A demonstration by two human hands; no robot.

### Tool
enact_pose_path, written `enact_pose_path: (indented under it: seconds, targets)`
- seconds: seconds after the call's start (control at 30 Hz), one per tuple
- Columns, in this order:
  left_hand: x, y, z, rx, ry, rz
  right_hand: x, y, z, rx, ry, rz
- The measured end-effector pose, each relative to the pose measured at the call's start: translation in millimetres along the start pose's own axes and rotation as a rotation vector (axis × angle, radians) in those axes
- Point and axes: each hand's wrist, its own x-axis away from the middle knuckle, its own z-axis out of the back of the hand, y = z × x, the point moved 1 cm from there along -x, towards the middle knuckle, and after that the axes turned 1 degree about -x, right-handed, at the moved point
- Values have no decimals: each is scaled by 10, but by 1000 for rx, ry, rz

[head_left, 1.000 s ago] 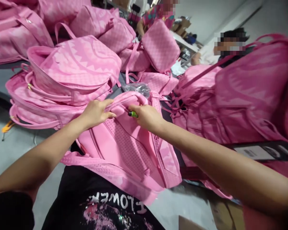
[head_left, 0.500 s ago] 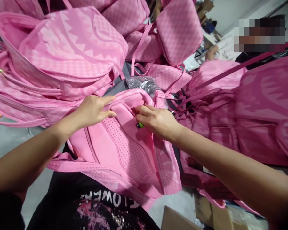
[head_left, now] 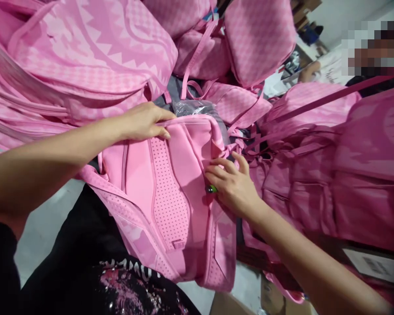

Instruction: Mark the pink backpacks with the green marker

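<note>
A pink backpack (head_left: 139, 168) lies in front of me, back panel up, with a dotted mesh strip down its middle. My left hand (head_left: 147, 122) pinches its top edge, thumb on the panel and fingers behind. Over the right side of the panel is my right hand (head_left: 231, 179), fingers curled and thumb raised, beside the right shoulder strap. From under its palm pokes the end of a small green-and-black tool (head_left: 212, 189); the rest is hidden.
More pink backpacks (head_left: 95, 52) are heaped at the left, back and right. A clear plastic bag (head_left: 193, 107) lies just beyond my backpack. Cardboard boxes (head_left: 231, 304) stand on the floor below. Another person in a white shirt (head_left: 328, 70) is at the back right.
My left hand has lifted and shifted right with the backpack's top edge, flattening the panel. My right hand has moved right and down, its fingers coming off the upper panel.
</note>
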Motion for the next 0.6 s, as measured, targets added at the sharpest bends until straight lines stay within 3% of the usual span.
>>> enact_pose_path:
  seconds: [0.13, 0.33, 0.4, 0.5, 0.57, 0.6]
  targets:
    - [24, 68, -91, 19, 13, -2, 140, 4, -64, 26, 4, 4]
    - [43, 162, -64, -9, -39, 128, -51, 18, -47, 62, 17, 22]
    - [14, 163, -70, -13, -88, 174, -109, -27, -61, 49, 72, -91]
    - [12, 234, -33, -4, -104, 169, -60, -225, 40, -68, 269, -326]
    - [93, 380, 53, -50, -40, 152, 123, -480, 175, -285, 367, -465]
    - [159, 496, 118, -80, -4, 139, 252, -632, 243, -458, 356, -523]
